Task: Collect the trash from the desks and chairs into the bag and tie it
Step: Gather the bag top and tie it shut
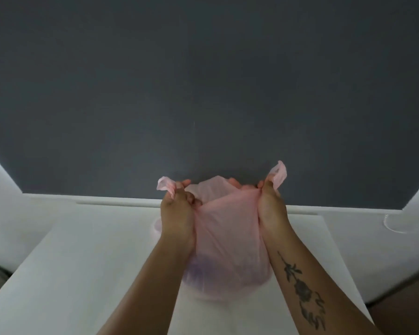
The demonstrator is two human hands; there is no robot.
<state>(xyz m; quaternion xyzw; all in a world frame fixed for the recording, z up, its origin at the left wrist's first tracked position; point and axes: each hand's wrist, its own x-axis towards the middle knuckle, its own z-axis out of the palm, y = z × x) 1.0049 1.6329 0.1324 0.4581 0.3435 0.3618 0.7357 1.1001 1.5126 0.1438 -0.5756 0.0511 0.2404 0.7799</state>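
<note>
The pink bag (225, 240) sits on the white desk (82, 274). The left hand (177, 213) pinches its 9 o'clock flap. The right hand (271, 209) pinches its 3 o'clock flap.

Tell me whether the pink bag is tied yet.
Not tied: the left hand and right hand hold the pink bag handles apart, unknotted.

Contents of the translucent pink plastic bag (228, 238) only a vague purplish blur low between the forearms, bag mouth hidden between the left hand (177, 213) and right hand (272, 209), elbows cut off below, right forearm's tattoo wording illegible
</note>
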